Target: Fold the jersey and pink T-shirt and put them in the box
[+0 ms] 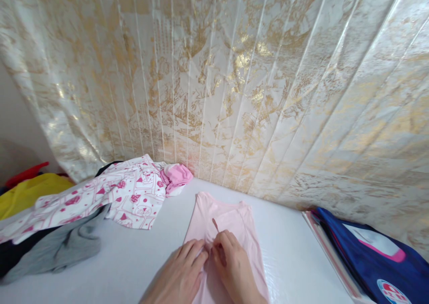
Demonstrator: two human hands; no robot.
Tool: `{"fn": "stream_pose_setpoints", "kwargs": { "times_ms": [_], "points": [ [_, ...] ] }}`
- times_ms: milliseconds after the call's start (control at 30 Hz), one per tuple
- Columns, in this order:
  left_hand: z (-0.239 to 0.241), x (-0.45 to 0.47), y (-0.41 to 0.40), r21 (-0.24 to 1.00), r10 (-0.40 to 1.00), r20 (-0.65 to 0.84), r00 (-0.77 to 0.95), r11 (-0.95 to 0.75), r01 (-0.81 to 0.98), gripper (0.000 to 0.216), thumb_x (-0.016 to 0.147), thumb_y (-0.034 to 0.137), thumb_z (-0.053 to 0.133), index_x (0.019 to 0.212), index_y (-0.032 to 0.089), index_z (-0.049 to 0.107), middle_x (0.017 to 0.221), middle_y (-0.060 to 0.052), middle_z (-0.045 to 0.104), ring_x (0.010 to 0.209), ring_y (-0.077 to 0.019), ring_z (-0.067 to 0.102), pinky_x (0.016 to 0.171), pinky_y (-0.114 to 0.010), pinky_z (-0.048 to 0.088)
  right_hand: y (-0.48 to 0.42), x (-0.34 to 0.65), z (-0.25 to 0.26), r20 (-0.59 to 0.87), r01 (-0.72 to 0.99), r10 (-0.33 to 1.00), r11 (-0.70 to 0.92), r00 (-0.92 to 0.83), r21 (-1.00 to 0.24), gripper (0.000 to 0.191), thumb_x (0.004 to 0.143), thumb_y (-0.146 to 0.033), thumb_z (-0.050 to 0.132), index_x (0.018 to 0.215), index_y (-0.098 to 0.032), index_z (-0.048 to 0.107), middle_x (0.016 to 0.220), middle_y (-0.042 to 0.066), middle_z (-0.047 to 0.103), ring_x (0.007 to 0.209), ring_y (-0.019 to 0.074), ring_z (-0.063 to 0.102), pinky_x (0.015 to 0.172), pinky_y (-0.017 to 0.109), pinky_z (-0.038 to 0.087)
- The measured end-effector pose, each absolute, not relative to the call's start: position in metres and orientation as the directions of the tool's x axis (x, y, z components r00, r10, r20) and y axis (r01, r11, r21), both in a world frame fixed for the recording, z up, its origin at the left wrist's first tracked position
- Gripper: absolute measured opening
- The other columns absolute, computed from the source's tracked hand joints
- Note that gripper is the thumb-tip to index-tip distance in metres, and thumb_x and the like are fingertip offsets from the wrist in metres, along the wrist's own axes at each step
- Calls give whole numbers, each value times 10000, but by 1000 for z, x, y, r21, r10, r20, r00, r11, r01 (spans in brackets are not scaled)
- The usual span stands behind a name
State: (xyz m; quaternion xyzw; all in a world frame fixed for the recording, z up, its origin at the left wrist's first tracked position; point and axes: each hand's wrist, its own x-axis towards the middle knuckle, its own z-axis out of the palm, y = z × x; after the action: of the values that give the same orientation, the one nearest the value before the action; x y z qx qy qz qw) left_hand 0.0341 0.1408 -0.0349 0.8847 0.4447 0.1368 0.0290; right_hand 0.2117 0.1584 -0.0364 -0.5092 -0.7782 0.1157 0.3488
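Observation:
A light pink sleeveless top [228,208] lies spread out in front of me, its neckline toward the wall. My left hand [182,268] rests on its left part, fingers bent together with the tips pinching the fabric near the middle. My right hand [233,264] is closed just to the right, thumb and fingers pinched at the chest of the top. A thin, darker pink strip [215,225], like a ribbon end, sticks up beside the right fingers. The fingertips hide part of what they grip.
To the left lie a white garment with pink prints [134,197], a grey garment [67,246], a yellow garment [36,190] and a bundled pink garment [176,179]. A folded stack with a dark blue garment [365,259] stands at right. Behind hangs a gold-patterned curtain [214,81].

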Motion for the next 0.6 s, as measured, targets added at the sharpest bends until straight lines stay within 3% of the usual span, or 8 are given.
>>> {"fn": "stream_pose_setpoints", "kwargs": {
  "times_ms": [200,433,600],
  "points": [
    [-20,35,138,185,816,140,561,-578,795,457,814,120,498,1263,151,575,1344,-127,573,1220,-311,540,1007,-477,463,153,212,-33,344,626,882,471,-322,-622,231,869,-46,429,852,-204,597,836,21,639,796,158,601,720,246,448],
    [-28,29,139,244,817,208,539,-576,780,448,833,174,531,1280,186,557,1367,-107,558,1239,-283,534,1031,-429,452,152,213,-36,288,620,932,362,-222,-696,265,848,-82,503,1047,-214,618,856,21,652,769,168,629,711,262,480],
    [-21,31,140,246,823,152,547,-568,785,470,810,128,534,1277,167,570,1346,-115,574,1222,-307,543,1014,-474,463,154,207,-38,330,697,925,362,-187,-619,178,780,-46,587,854,-203,627,776,3,616,719,169,598,669,257,464]
  ]
}}
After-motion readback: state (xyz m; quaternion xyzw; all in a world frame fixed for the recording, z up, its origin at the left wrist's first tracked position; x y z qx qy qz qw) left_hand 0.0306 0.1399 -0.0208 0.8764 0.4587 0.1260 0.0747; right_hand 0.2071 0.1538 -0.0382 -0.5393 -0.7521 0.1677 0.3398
